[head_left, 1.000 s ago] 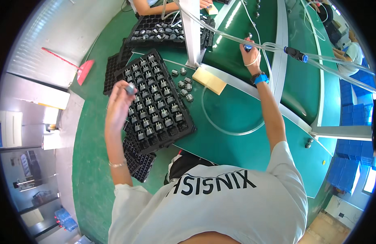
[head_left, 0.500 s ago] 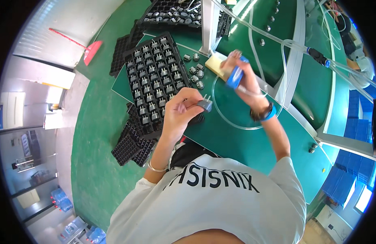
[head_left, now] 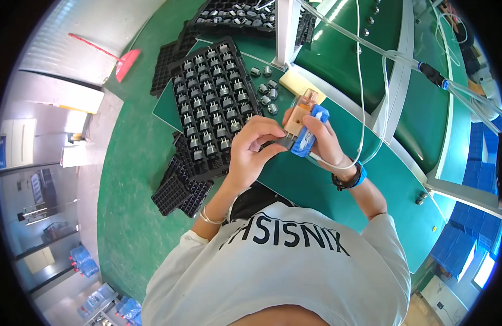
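Note:
My left hand (head_left: 250, 151) pinches a small dark plug (head_left: 285, 142) between thumb and fingertips. My right hand (head_left: 328, 142) is closed around a handheld tool (head_left: 309, 133) wrapped in blue, with a tan block (head_left: 298, 118) along its side and a thin white tube trailing off. The plug's pins meet the lower end of the tan block; whether they sit inside it I cannot tell. To the left, a black tray (head_left: 212, 169) holds rows of similar plugs, pins up.
Several loose metallic parts (head_left: 270, 92) lie between the tray and a pale yellow block (head_left: 302, 85). A white post (head_left: 285, 32) rises behind them. Another black tray of parts (head_left: 234, 26) stands at the back. Empty black trays (head_left: 172, 195) are stacked low on the left.
My right hand has brought the blue tool down and left to the plug. My left hand has moved slightly right, and the plug now touches the tool.

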The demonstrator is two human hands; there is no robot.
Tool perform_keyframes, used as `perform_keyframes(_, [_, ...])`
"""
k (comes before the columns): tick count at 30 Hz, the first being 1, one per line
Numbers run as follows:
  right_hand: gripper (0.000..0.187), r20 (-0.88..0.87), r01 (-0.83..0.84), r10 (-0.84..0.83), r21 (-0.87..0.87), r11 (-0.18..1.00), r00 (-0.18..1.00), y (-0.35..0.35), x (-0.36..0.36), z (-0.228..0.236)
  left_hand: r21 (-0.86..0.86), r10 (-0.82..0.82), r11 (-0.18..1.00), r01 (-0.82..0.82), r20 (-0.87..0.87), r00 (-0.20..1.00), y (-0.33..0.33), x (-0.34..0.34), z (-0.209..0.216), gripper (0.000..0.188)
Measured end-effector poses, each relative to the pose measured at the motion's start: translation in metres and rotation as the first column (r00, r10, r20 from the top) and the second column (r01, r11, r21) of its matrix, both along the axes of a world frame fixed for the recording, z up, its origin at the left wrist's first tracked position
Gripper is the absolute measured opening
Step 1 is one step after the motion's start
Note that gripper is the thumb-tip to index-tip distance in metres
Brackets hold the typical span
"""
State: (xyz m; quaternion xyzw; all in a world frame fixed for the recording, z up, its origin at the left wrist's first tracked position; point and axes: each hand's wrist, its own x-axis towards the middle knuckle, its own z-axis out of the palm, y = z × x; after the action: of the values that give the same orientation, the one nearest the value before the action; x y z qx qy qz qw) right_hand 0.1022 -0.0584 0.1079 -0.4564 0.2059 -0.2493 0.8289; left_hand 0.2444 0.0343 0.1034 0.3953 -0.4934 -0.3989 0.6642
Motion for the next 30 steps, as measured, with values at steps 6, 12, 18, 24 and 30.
perform_keyframes(6, [0.047, 0.061, 0.153, -0.146, -0.121, 0.981, 0.987, -0.026, -0.007, -0.013, 0.105, 0.096, 0.988, -0.117, 0.189, 0.977, -0.003, 0.014, 0.015, 0.028])
perform_keyframes(12, [0.029, -0.187, 0.123, -0.531, -0.861, 0.494, 0.827, -0.091, -0.005, -0.065, -0.239, 0.213, 0.962, -0.130, 0.363, 0.907, 0.026, 0.025, 0.081, 0.017])
perform_keyframes(18, [0.029, -0.025, 0.139, -0.682, -0.973, 0.185, 0.731, -0.088, 0.018, -0.075, -0.542, 0.120, 0.838, 0.058, 0.286, 0.951, 0.033, -0.026, 0.139, 0.006])
perform_keyframes(24, [0.032, -0.090, 0.119, -0.731, -0.966, 0.229, 0.676, -0.093, 0.018, -0.080, -0.446, -0.428, 0.819, 0.360, -0.056, 0.902, 0.028, -0.040, 0.169, 0.012])
perform_keyframes(30, [0.030, -0.116, 0.047, -0.708, -0.977, 0.206, 0.696, -0.096, 0.018, -0.086, -0.353, -0.110, 0.935, 0.045, -0.166, 0.980, 0.035, -0.058, 0.173, 0.010])
